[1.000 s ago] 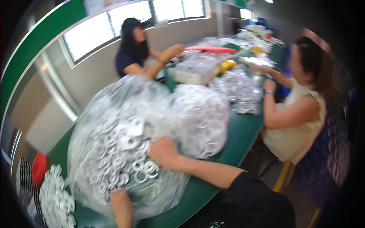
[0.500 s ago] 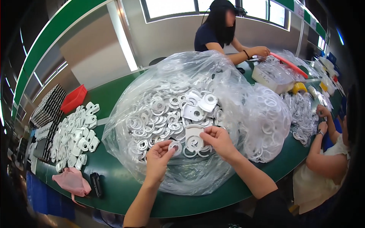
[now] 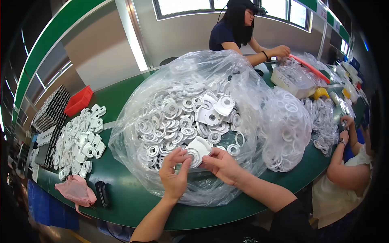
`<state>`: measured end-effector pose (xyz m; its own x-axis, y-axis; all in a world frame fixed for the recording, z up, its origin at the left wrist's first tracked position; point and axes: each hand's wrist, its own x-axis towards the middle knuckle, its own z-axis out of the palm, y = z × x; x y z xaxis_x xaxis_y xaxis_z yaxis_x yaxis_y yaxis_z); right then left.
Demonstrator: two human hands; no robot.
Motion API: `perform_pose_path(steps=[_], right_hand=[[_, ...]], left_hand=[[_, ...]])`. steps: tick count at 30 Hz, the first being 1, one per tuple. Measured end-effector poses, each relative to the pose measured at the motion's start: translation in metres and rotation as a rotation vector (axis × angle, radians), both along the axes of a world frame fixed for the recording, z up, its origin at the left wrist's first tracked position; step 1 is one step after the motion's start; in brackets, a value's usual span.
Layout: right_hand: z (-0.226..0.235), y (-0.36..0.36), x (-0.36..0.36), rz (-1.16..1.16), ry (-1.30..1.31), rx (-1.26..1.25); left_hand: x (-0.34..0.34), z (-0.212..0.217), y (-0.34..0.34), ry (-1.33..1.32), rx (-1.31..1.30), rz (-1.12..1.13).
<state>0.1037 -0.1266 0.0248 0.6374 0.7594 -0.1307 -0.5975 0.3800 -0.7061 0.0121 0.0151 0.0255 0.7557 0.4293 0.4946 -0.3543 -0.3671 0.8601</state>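
1 large clear plastic bag [image 3: 162, 97], bulging with white plastic rings and plates, sits mid-table on the green surface. Touching its right side, a 2nd, smaller clear bag of white rings [image 3: 288, 129]. Behind that, a clear rectangular tub with a white label [image 3: 292, 81]. Further clear bags of rings [image 3: 324, 121] lie along the table's right edge.

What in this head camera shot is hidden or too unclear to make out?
- White plastic part: the left hand and right hand cover its lower edge in the head view.
- Clear plastic bag: glare and folds hide the rings deep inside.
- Black object beside the pink pouch: too small to identify.
- Red bin: its contents are out of sight.
- Person at right: cut off by the dark rim.
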Motion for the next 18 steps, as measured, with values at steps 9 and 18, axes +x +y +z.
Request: perform_pose_path(steps=[9, 18], right_hand=[[0.011, -0.003, -0.001, -0.013, -0.811, -0.242], [0.001, -0.023, 0.026, -0.085, -1.859, -0.73]], left_hand=[[-0.006, 0.003, 0.005, 0.266, -1.004, -0.354], [-0.005, 0.001, 0.024, 0.158, -0.952, -0.108]])
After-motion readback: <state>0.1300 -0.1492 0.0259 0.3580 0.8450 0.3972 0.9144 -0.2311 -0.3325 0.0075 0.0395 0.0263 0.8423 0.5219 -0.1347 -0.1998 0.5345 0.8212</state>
